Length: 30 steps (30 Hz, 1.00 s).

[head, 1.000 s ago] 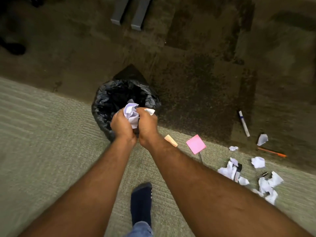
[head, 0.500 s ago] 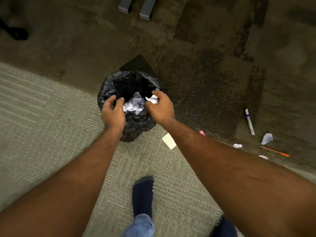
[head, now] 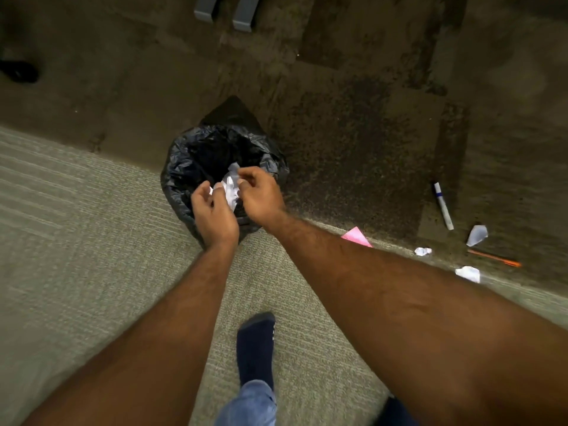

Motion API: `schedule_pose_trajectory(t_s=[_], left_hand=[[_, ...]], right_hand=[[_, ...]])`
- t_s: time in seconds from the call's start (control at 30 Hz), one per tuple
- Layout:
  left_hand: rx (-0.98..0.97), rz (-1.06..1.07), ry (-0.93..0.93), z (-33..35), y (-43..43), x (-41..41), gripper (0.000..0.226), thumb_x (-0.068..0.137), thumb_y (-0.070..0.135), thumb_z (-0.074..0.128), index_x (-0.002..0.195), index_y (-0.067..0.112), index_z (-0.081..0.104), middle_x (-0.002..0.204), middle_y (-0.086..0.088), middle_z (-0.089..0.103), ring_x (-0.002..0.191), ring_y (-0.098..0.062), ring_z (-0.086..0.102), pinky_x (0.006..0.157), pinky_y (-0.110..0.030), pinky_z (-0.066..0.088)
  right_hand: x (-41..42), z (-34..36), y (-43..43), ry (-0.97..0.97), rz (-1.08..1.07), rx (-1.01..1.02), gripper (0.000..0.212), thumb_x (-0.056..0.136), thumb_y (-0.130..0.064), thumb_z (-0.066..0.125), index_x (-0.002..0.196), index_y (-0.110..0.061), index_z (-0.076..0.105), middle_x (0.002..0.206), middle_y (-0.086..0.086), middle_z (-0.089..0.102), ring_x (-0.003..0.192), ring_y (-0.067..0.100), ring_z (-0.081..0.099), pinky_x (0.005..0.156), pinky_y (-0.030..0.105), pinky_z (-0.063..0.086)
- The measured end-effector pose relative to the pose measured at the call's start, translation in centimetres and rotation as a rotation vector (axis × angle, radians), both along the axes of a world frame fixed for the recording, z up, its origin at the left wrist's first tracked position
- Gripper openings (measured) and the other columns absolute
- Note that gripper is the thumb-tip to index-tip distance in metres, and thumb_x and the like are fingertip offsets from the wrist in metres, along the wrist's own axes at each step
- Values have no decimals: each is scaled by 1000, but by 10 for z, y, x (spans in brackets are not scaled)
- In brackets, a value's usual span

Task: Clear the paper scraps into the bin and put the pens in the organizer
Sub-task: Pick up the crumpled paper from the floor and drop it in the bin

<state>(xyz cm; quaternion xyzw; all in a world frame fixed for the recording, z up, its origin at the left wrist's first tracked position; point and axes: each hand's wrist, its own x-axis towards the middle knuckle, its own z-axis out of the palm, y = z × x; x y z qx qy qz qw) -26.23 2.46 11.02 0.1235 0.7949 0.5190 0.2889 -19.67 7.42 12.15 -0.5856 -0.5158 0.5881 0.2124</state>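
A: Paper scraps [head: 230, 187] sit between our loosely curled fingertips [head: 218, 186], over the bin [head: 181, 170]; whether we grip them, we cannot tell.
B: Our left hand [head: 215, 213] and right hand [head: 262, 196] hover there; marker [head: 443, 207] and orange pen [head: 495, 258] lie right of the bin.

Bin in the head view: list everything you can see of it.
Small round bin, lined with a crinkled, glossy black bag folded over the rim; its own body is hidden. It stands upright where dark carpet meets pale carpet. Inside is dark; white paper shows at its mouth. The left hand and right hand are over its near rim; contact unclear.
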Motion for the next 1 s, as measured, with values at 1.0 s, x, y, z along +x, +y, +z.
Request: schedule_pose_trajectory(t_s=[1.0], left_hand=[[-442,-1805,990,-58,-68,213,96,82,56,58,156,22,7,165,-9,9,150,-31,10,119,-53,19]], right_hand=[[393,-64,-209,-817,79,-179,88,76,-37,76,149,-16,31,155,9,29,143,29,31,116,40,31]])
